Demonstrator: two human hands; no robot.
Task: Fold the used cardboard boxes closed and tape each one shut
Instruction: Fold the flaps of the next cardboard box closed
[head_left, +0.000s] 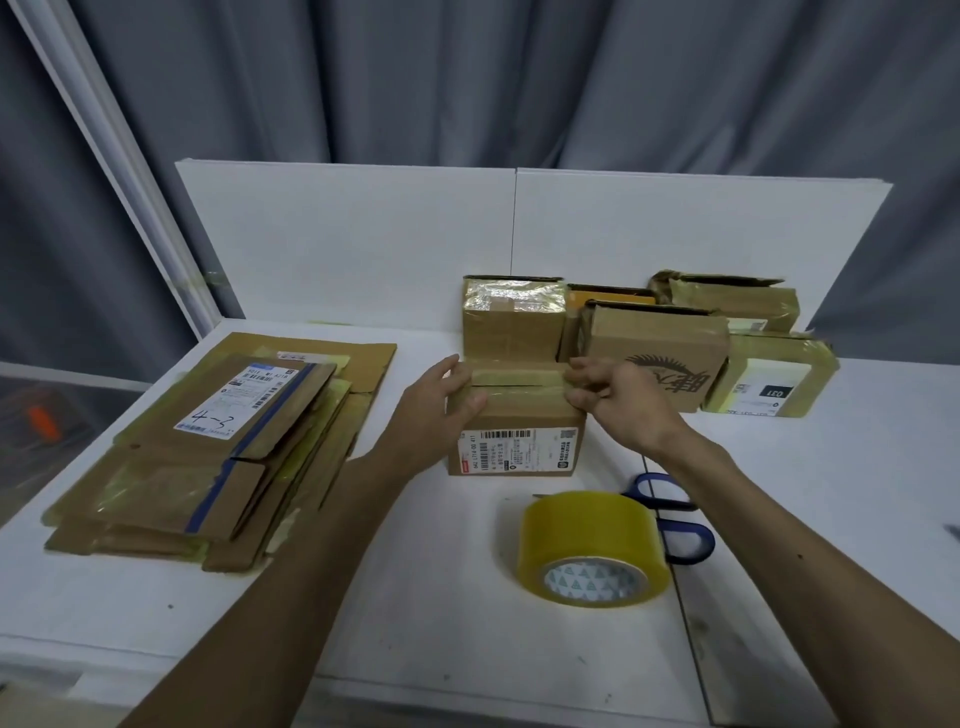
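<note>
The small brown cardboard box (519, 441) stood near the middle of the white table (415, 597), its white barcoded shipping label facing the person. Its top flaps were folded down, glossy with yellowish tape, and a dark slit showed between them. The left hand (441, 400) gripped the left end of the top, thumb lying over the flap and fingers bent round the edge. The right hand (618, 402) held the right end, its fingers curled in and pinching at the flap's edge.

Just in front of the box lay a fat roll of yellowish clear packing tape (587, 545) on its side, with blue-handled scissors (675, 525) touching it on the right, partly under the right forearm. Directly behind the box, several taped brown cartons (511, 322) were grouped against a white backboard (363, 234); one carton (654, 353) bore a black printed figure. Well to the left sat a stack of flattened cardboard boxes (218, 457). Grey curtains (467, 78) hung behind everything
</note>
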